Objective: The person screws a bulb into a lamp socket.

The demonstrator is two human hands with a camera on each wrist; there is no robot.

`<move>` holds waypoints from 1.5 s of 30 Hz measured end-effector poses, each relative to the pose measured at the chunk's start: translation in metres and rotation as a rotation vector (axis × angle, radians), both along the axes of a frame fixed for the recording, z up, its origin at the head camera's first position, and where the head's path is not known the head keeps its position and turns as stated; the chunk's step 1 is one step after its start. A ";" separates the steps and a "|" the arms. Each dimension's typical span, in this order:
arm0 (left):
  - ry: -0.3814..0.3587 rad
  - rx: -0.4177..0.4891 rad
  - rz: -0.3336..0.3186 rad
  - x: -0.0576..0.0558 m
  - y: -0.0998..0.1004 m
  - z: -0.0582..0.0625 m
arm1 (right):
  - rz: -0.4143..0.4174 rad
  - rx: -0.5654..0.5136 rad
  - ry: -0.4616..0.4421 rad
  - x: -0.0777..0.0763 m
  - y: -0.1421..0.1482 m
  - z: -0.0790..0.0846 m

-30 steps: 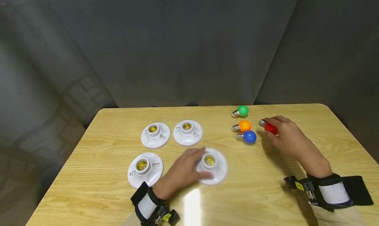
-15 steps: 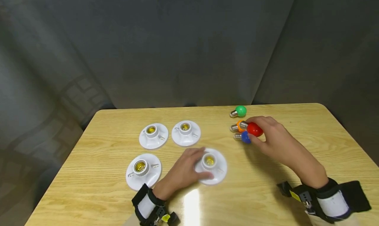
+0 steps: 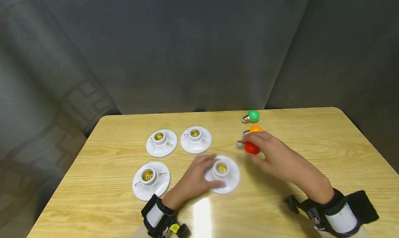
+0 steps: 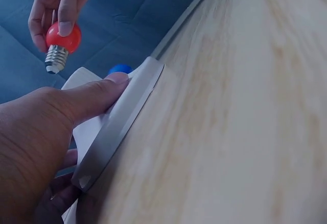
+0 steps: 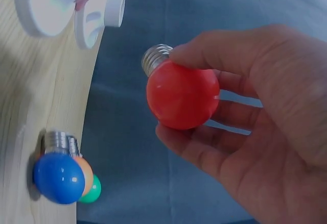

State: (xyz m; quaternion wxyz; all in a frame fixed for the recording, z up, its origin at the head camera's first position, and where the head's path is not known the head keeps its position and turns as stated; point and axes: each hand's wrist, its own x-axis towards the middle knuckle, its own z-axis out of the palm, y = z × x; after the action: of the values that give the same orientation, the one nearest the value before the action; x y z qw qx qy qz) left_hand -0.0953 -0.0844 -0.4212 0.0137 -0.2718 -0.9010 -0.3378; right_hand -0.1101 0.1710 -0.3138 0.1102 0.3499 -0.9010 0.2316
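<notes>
My right hand grips a red light bulb between thumb and fingers, above the table. The bulb's metal screw base points left, towards the nearest lamp socket. My left hand holds a round white lamp socket by its rim, thumb at the near side and fingers at the far side. In the left wrist view the thumb presses on the top of that socket's base. Its brass-coloured opening faces up. In the head view the blue bulb is hidden behind my right hand and the red bulb.
Three more white sockets stand to the left: one at front left, two behind it. Right of them lie a green bulb, an orange bulb and a blue bulb. A dark curtain hangs behind the wooden table.
My right hand has carried the red bulb leftward over the orange and blue bulbs, towards the socket. My left hand has stayed on the same socket.
</notes>
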 end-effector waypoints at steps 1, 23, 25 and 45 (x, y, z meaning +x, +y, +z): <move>0.000 0.001 0.001 0.000 0.000 0.000 | 0.008 0.003 0.002 0.000 -0.002 0.000; 0.042 0.022 0.016 -0.001 -0.004 -0.006 | 0.131 0.058 -0.101 0.007 -0.034 0.006; 0.045 0.020 0.017 -0.001 -0.004 -0.007 | 0.130 0.062 -0.122 0.007 -0.035 0.006; 0.087 -0.001 0.009 -0.003 -0.001 -0.010 | 0.206 0.142 -0.157 0.007 -0.045 0.003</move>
State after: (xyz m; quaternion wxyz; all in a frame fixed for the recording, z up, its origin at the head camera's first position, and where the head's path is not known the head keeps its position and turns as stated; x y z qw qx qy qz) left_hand -0.0988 -0.0854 -0.4310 0.0543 -0.2822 -0.9009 -0.3253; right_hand -0.1031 0.1260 -0.3113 -0.0100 0.4280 -0.8804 0.2042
